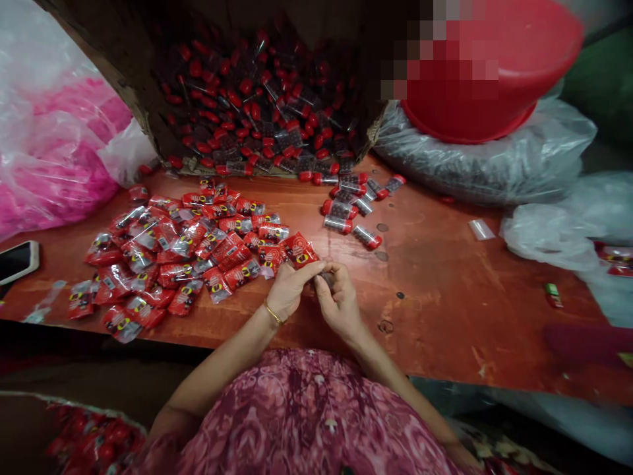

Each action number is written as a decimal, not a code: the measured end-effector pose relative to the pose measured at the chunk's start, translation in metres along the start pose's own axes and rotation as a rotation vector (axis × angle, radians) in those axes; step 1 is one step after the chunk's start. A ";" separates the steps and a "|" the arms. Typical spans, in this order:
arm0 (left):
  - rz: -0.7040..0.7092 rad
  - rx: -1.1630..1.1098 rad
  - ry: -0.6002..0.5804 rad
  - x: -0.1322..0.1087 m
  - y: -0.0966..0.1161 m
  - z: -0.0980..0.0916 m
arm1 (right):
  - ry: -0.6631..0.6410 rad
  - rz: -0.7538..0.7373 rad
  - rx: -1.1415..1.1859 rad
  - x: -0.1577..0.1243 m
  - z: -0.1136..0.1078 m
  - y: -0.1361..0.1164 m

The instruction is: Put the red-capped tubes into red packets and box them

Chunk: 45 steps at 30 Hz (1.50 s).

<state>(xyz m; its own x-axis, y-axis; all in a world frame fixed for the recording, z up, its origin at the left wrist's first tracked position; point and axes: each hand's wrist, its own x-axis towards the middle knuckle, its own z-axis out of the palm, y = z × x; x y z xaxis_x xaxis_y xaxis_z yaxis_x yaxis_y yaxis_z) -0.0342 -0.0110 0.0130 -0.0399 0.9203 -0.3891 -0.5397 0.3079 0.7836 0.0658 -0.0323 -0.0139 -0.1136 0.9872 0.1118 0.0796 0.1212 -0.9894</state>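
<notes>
My left hand (pixel 289 287) and my right hand (pixel 339 300) meet over the near edge of the red-brown table (pixel 445 297). Both are closed, pinching one small dark item (pixel 324 277) between the fingertips; it is mostly hidden by the fingers. A gold bangle sits on my left wrist. Just left of my hands lies a spread of several red packed sachets (pixel 188 257). Beyond my hands lie several small clear tubes with red caps (pixel 353 211).
A torn cardboard box (pixel 257 105) full of red-capped tubes lies open at the back. A red plastic basin (pixel 494 79) rests on a grey bag at the back right. Pink-filled plastic bags (pixel 54 145) stand left. A phone (pixel 17 260) lies at the left edge.
</notes>
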 end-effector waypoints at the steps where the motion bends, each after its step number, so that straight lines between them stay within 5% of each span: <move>1: 0.003 0.016 -0.003 0.000 -0.001 0.001 | 0.002 0.014 0.020 0.001 -0.001 0.000; 10: 0.117 -0.054 -0.011 -0.002 -0.013 -0.001 | -0.001 0.177 0.282 0.005 0.000 -0.006; 16: 0.044 -0.040 -0.051 -0.007 -0.015 -0.005 | 0.116 0.102 0.174 0.005 0.007 -0.004; 22: 0.072 -0.069 -0.040 -0.005 0.004 -0.009 | -0.101 0.154 0.357 0.011 -0.002 -0.008; 27: 0.022 -0.090 -0.030 -0.007 0.003 -0.010 | -0.041 0.122 0.304 0.020 0.007 -0.004; 32: -0.060 -0.097 0.030 -0.008 0.009 -0.027 | 0.019 -0.011 -0.049 0.036 0.012 0.004; 36: 0.041 -0.208 0.263 0.009 0.049 -0.055 | 0.177 -0.152 -0.691 0.063 -0.032 0.013; 38: 0.163 -0.354 0.415 0.019 0.070 -0.067 | 0.300 -0.083 -0.984 0.076 -0.061 0.024; 41: 0.203 -0.393 0.376 0.029 0.080 -0.071 | 0.168 -0.027 -1.172 0.081 -0.090 0.045; 45: 0.098 0.005 0.271 0.033 0.048 -0.058 | 0.012 -0.218 -1.233 0.058 -0.103 0.061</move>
<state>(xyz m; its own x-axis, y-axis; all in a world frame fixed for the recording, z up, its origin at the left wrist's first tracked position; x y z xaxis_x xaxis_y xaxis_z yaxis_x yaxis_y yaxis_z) -0.1102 0.0197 0.0094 -0.3153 0.8477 -0.4266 -0.5184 0.2227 0.8256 0.1657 0.0428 -0.0588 -0.2323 0.9346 0.2695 0.9341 0.2916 -0.2059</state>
